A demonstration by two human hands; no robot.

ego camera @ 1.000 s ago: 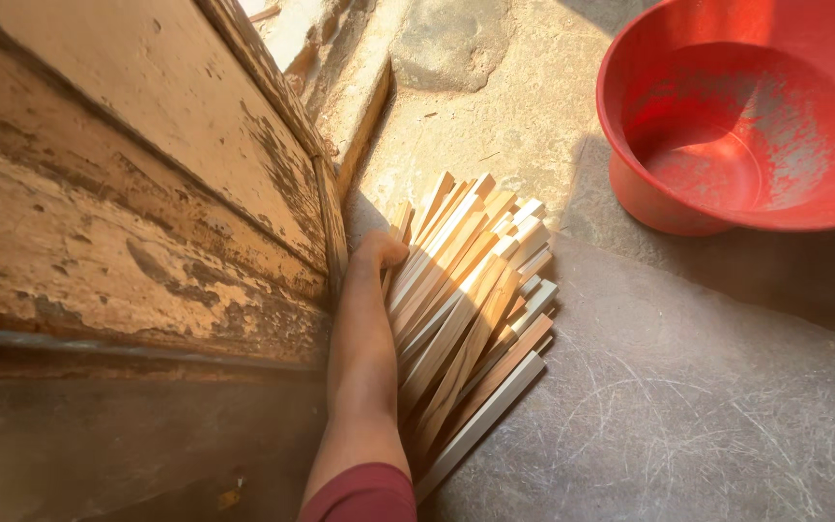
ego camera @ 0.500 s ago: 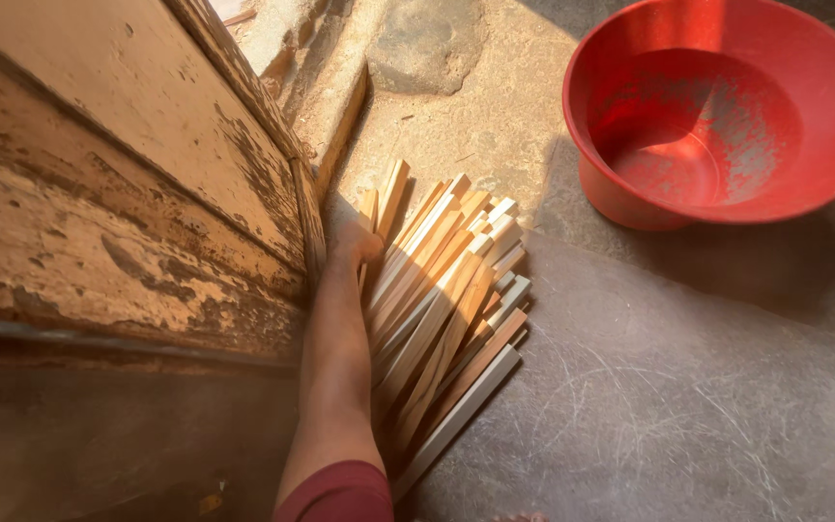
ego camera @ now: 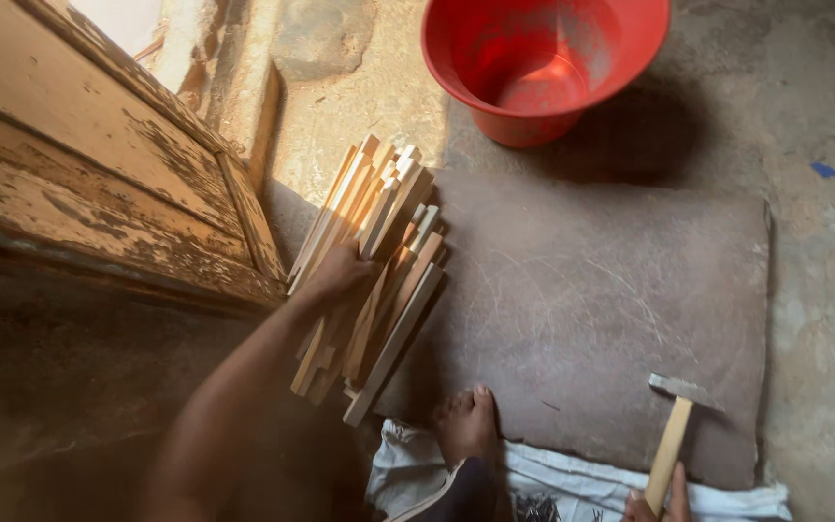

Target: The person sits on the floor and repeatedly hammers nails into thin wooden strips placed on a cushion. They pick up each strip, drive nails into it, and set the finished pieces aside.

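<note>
At the near edge of the view, the right hand (ego camera: 657, 503) was only partly in frame, its fingers closed around the lower end of the wooden handle of a hammer (ego camera: 674, 435); the metal head of the hammer rested over the near right part of a brown mat (ego camera: 611, 309) lying flat on the concrete floor (ego camera: 823, 126); a white cloth (ego camera: 553, 478) lay crumpled along the near edge of the mat, with a bare foot (ego camera: 466, 425) resting on that edge, toes touching the mat; to the left, the left hand (ego camera: 340, 273) lay on a bundle of wooden sticks (ego camera: 379, 271), fingers curled over the middle of the bundle and gripping several sticks, the forearm running back toward the lower left; the bundle lay on the floor, just beside the left edge of the mat, its lengths fanned slightly and angled from lower left to upper right; a weathered wooden door (ego camera: 89, 184) with flaking paint stood at the left, close beside the bundle; farther off, a red plastic basin (ego camera: 543, 58) stood on the floor just beyond the far edge of the mat, well apart from both hands.
</note>
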